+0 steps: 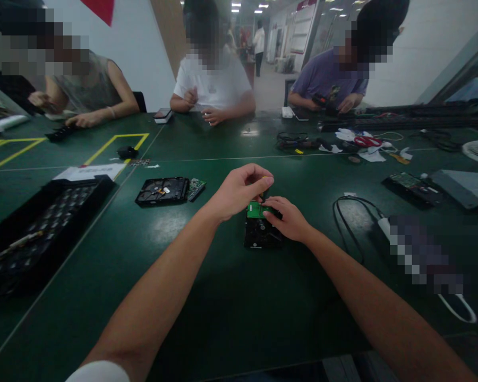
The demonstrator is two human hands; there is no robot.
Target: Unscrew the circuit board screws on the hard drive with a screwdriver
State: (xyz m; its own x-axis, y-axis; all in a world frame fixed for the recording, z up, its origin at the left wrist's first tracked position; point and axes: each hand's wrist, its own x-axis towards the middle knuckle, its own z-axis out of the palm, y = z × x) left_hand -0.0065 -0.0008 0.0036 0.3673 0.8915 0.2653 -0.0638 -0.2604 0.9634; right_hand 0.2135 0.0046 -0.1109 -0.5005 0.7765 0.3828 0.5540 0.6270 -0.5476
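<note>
A black hard drive (262,236) with a green circuit board (255,210) at its far end lies on the table in front of me. Over that far end, my left hand (245,188) pinches what looks like a small screwdriver (264,195), dark with a bit of yellow at the top. Its tip is hidden behind my fingers. My right hand (287,217) grips the drive from the right, thumb and fingertips on the board and its edge. Left of my hands lies another hard drive (162,191), with a loose circuit board (196,188) beside it.
A long black tray (43,228) stands at the left. To the right are a drive with a board (412,188), a grey metal box (466,187), a black cable (336,217) and a blurred-out device (422,249). Three people sit across the green table (223,318).
</note>
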